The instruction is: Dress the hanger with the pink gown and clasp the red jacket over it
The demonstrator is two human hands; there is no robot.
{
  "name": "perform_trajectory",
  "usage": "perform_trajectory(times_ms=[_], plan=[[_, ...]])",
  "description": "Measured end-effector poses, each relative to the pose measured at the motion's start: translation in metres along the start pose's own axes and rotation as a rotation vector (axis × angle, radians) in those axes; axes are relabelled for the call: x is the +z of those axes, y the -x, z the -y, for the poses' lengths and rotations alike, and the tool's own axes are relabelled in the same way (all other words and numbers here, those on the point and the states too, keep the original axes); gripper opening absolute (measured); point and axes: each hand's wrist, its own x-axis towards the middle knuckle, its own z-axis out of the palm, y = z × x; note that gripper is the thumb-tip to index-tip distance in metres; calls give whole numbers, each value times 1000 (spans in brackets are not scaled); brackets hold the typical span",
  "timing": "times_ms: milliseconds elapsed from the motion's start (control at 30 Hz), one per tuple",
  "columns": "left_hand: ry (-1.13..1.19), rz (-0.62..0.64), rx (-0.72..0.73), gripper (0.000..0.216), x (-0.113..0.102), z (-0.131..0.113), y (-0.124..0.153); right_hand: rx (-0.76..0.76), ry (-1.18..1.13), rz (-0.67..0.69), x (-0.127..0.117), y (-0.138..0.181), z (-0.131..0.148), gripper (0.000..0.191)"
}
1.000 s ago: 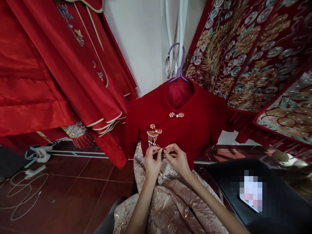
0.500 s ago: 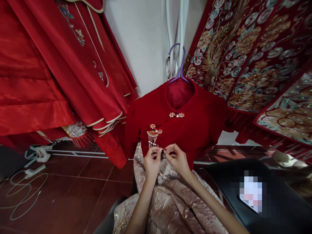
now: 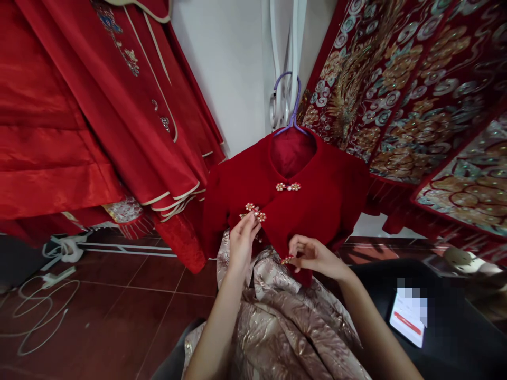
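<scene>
While shiny patterned cloth (image 3: 277,332) bunches up close to us, our right hand (image 3: 316,257) pinches the loose lower flap (image 3: 302,276) beside its floral clasp (image 3: 287,260), and our left hand (image 3: 243,240) pinches the chest ornament (image 3: 262,216). So yeah, the red top (image 3: 317,206) looks partly done up to us: floral clasp undone, collar clasp (image 3: 289,187) joined, all hanging off a purple hanger (image 3: 293,117).

No legible text, label, brand, number or sign, even on the partly pixelated phone screen (image 3: 407,319).
</scene>
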Motion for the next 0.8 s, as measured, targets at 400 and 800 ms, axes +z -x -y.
perform_trajectory(times_ms=[400,800], plan=[[30,-43,-39,29,7,-5,-3,-21,-105,-40,5,-1,-1,23],[-22,-55,-2,29,11,-6,-2,-25,-87,-42,6,-2,-4,25]])
